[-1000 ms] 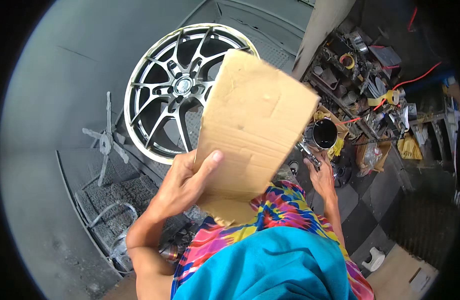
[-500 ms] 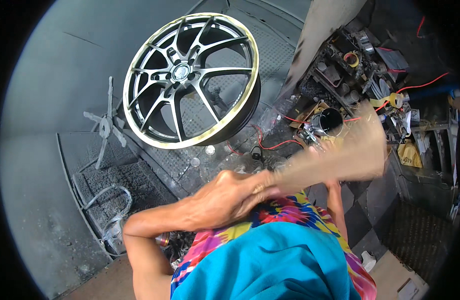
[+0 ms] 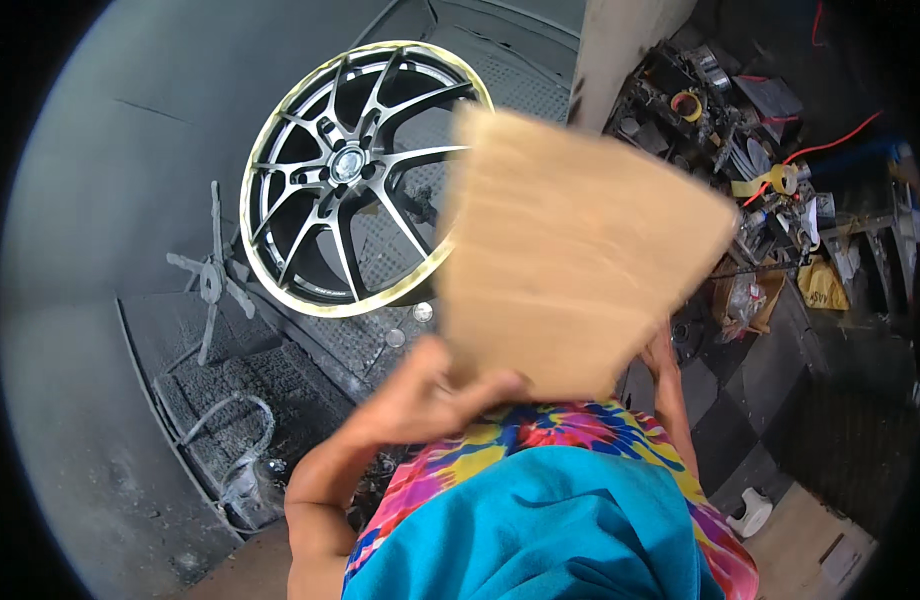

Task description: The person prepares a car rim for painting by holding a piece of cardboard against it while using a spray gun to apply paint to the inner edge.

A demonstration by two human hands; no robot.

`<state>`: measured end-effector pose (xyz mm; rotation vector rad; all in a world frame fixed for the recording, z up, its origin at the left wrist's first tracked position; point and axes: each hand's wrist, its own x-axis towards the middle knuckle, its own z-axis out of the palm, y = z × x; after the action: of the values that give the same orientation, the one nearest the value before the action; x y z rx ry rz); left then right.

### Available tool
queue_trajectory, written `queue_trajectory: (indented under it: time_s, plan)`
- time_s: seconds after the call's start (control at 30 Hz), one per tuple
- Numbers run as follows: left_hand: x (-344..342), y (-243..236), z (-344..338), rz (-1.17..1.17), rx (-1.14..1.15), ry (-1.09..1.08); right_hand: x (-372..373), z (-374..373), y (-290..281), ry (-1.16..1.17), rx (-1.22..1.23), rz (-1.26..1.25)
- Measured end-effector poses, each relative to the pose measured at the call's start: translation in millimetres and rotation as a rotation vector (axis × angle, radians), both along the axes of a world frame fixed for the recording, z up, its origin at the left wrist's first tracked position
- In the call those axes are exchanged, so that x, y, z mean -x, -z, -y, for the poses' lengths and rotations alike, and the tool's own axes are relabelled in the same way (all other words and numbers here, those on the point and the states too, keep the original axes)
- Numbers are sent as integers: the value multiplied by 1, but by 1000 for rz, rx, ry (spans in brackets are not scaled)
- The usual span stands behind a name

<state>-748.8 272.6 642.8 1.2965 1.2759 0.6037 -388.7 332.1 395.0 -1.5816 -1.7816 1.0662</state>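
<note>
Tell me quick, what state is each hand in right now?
Left hand: closed, holding the cardboard sheet by its lower edge.
Right hand: mostly hidden behind it, so its grip cannot be told.

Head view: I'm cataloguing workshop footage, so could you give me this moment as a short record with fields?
Left hand: grips the lower left edge of a cardboard sheet, thumb in front; the hand is slightly blurred
Right hand: partly hidden behind the cardboard; whether it holds anything cannot be seen
Wheel: spoked, silver and black, its right part covered in view by the cardboard
Wheel edge: pale yellow band
Left side: grey stand with several arms
Right side: cluttered shelves, yellow tape roll
</note>
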Motion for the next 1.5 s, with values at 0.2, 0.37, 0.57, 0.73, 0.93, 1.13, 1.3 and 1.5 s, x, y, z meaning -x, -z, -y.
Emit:
queue_trajectory:
  time_s: [0.2, 0.37, 0.57, 0.73, 0.93, 1.13, 1.3, 1.5]
  plan:
    - [151, -7, -75, -535, -371, -401, 32, -4, -32, 62, 2, -65]
    - [193, 18, -139, -705, -239, -245, 34, 1, -32, 112, 64, -86]
    - [178, 28, -172, -661, -183, -157, 40, 8, -45, 160, 39, -63]
    - [172, 19, -178, -688, -169, -127, 42, 11, -46, 183, 82, -71]
    - [125, 3, -165, -687, -129, -86, 51, 4, -51, 141, 45, -83]
    - [89, -4, -146, -704, -247, -90, 67, -3, -96, 129, 56, -145]
    - [77, -6, -141, -716, -277, -12, 75, -10, -111, 63, -17, -241]
    - [65, -9, -136, -800, -288, 81, 88, -21, -127, -30, -53, -259]
